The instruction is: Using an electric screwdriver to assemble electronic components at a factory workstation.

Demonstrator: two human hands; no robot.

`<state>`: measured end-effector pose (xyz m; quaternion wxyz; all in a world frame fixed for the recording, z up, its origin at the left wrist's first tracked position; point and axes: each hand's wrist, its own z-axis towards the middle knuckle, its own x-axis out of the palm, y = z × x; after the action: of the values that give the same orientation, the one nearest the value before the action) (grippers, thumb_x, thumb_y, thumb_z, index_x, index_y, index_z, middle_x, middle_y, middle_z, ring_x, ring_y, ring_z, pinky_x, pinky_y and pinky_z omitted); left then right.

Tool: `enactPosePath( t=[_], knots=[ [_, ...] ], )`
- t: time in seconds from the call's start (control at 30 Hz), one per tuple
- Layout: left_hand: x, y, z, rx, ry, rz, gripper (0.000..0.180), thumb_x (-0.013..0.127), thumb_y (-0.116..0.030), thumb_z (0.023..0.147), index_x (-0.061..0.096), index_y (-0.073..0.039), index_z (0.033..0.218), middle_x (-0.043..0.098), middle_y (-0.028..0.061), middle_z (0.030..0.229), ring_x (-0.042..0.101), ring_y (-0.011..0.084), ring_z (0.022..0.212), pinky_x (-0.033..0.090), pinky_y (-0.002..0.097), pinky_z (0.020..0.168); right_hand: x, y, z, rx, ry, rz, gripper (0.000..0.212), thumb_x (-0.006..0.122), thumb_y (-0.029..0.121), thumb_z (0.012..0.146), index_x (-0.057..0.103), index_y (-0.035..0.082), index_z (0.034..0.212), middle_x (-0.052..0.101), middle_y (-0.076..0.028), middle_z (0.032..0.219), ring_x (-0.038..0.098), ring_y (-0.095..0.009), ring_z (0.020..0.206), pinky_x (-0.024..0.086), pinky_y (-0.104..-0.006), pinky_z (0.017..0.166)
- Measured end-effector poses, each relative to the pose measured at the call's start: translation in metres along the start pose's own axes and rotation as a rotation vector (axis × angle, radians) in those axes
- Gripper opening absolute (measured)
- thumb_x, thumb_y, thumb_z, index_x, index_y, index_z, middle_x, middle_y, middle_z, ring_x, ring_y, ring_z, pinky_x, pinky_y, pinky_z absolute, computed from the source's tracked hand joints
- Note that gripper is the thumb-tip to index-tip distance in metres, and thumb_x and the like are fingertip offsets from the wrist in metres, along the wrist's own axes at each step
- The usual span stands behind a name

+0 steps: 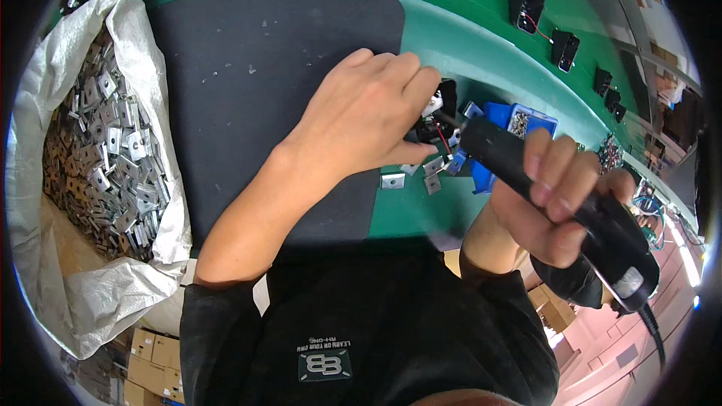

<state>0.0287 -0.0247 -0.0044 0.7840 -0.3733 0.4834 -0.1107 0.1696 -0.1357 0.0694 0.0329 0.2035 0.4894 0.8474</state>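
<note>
My left hand (368,109) reaches over the edge of a dark mat, its fingers curled round a small black plastic housing (449,93) with a red wire. Its fingers hide much of that part. In my right hand (560,188) is a black corded electric screwdriver (496,150), gripped round its body. The tool's tip points at the housing; whether it touches a screw I cannot make out. Several small metal plates with holes (392,180) lie just below the housing. Beside them stands a blue bin (496,113) holding small metal pieces, partly behind the screwdriver.
A white woven sack (143,53) full of metal plates stands open at the left. The dark mat (286,45) covers the table's middle. More black housings (526,7) sit on the green surface along the far right. The screwdriver's cord (654,331) hangs down at the lower right.
</note>
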Motion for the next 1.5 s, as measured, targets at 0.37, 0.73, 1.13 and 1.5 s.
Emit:
enactPosePath(
  t=[0.37, 0.73, 1.13, 1.5],
  knots=[
    [-0.01, 0.002, 0.048, -0.089, -0.045, 0.224, 0.063, 0.08, -0.034, 0.061, 0.056, -0.003, 0.11, 0.059, 0.0156, 0.09, 0.061, 0.0334, 0.087, 0.049, 0.0376, 0.076, -0.072, 0.068, -0.038, -0.16, -0.214, 0.016, 0.047, 0.071, 0.019, 0.077, 0.049, 0.018, 0.118, 0.053, 0.003, 0.075, 0.05, -0.01, 0.067, 0.036, -0.0282, 0.069],
    [-0.061, -0.003, 0.115, -0.371, 0.167, 0.605, 0.064, 0.079, -0.024, 0.067, 0.049, 0.002, 0.117, 0.063, 0.0224, 0.083, 0.062, 0.0374, 0.08, 0.049, 0.0407, 0.071, -0.104, 0.063, -0.051, -0.104, -0.356, -0.068, 0.049, 0.064, 0.018, 0.08, 0.043, 0.014, 0.124, 0.048, 0.001, 0.074, 0.044, -0.012, 0.068, 0.035, -0.0315, 0.068],
    [0.024, -0.048, 0.052, -0.043, 0.361, 0.19, 0.028, 0.069, -0.016, 0.076, 0.063, -0.013, 0.103, 0.067, 0.008, 0.084, 0.064, 0.0299, 0.072, 0.052, 0.0373, 0.061, -0.105, 0.046, -0.039, -0.125, -0.327, -0.099, 0.049, 0.056, 0.02, 0.086, 0.041, 0.016, 0.132, 0.046, 0.001, 0.077, 0.044, -0.014, 0.069, 0.039, -0.0348, 0.074],
    [0.034, -0.04, 0.049, -0.039, 0.27, 0.208, 0.019, 0.067, -0.014, 0.077, 0.066, -0.011, 0.095, 0.064, 0.0065, 0.077, 0.063, 0.0283, 0.068, 0.051, 0.0385, 0.058, -0.102, 0.053, -0.044, -0.144, -0.375, -0.189, 0.051, 0.059, 0.02, 0.084, 0.041, 0.012, 0.131, 0.044, 0.001, 0.074, 0.043, -0.013, 0.066, 0.038, -0.033, 0.07]
  ],
)
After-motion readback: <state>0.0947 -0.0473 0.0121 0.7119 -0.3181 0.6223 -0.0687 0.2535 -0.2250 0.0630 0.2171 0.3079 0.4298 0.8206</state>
